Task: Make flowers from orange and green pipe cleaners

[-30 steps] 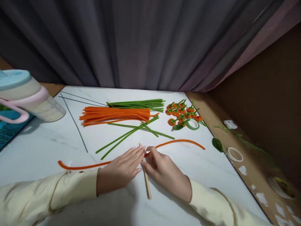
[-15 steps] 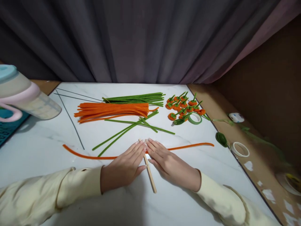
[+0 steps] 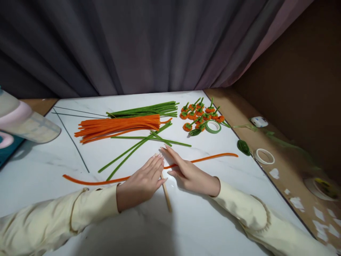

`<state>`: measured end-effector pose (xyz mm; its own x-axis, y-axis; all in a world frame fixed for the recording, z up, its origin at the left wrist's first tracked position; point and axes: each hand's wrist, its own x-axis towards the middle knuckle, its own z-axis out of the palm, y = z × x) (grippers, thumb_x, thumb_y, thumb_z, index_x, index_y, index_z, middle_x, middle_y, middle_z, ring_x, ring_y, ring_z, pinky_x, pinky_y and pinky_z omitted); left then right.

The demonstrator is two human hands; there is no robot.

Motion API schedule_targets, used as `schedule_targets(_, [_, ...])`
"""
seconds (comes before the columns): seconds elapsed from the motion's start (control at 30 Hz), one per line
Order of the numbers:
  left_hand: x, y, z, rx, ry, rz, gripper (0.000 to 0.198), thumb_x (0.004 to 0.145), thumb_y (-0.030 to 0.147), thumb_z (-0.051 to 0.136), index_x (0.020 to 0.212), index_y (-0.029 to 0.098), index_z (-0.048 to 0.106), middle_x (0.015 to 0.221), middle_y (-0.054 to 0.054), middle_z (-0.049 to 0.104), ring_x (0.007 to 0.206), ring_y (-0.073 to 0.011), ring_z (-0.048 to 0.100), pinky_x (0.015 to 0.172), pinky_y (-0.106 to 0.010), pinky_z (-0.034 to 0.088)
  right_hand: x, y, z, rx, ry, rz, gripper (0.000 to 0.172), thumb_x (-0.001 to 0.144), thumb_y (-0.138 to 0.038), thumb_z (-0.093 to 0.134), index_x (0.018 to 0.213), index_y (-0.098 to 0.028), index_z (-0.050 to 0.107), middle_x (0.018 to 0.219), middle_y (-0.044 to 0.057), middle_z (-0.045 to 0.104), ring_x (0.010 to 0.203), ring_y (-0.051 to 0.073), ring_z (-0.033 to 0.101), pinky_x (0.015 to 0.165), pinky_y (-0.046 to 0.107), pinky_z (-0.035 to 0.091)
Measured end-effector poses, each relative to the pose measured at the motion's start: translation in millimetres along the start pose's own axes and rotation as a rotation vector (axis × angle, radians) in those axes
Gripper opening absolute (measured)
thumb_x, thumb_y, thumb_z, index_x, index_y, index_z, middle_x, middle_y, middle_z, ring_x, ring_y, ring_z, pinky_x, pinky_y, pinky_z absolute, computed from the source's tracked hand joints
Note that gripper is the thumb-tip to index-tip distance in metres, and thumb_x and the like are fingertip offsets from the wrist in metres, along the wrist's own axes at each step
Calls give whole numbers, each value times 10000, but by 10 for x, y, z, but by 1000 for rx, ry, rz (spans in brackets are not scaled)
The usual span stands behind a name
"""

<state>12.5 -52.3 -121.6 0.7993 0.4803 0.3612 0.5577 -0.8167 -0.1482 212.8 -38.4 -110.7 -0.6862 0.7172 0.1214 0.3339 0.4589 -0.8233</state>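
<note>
My left hand [image 3: 142, 183] lies flat, fingers stretched out, over a long orange pipe cleaner [image 3: 213, 156] and the upper part of a thin wooden stick [image 3: 167, 197]. The stick's lower end sticks out below the palm towards me. Out on both sides runs the pipe cleaner, roughly crosswise to the stick; my left hand hides part of the crossing. My right hand [image 3: 190, 176] is tilted on its edge just to the right, fingers extended and apart from the thumb. It holds nothing, and the pipe cleaner passes behind it.
Behind my hands lie an orange pipe-cleaner bundle [image 3: 119, 124], a green bundle [image 3: 149, 108] and several loose green ones [image 3: 122, 156]. Small orange-and-green pumpkin-like pieces [image 3: 199, 112] sit beside a green tape roll [image 3: 213, 132]. A tumbler [image 3: 44, 124] stands left, near dark wires [image 3: 71, 140].
My right hand has come off the stick and turned onto its edge, fingers parting from the left hand. My left hand stays on the stick. The whole view has shifted slightly.
</note>
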Motion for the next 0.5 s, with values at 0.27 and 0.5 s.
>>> schedule_targets(0.27, [37,36,24,-114,-8,3,345,920,155,359,1185,-31,478,1213,-238,561,1191,-313,489,1004,-451,421,13,2,-34,87,-39,-5,698,883,-68,345,1452,-197,-39,1489,112,199,1355,147,226,1095,376,265])
schedule_targets(0.5, [54,-32,-13,-453,-216,-213,734,933,352,398,1432,72,-63,1378,-190,413,1310,-252,342,1019,-408,410,-2,21,-42,88,37,49,696,906,-167,423,1459,-199,1,1507,107,125,1371,190,176,1099,398,244])
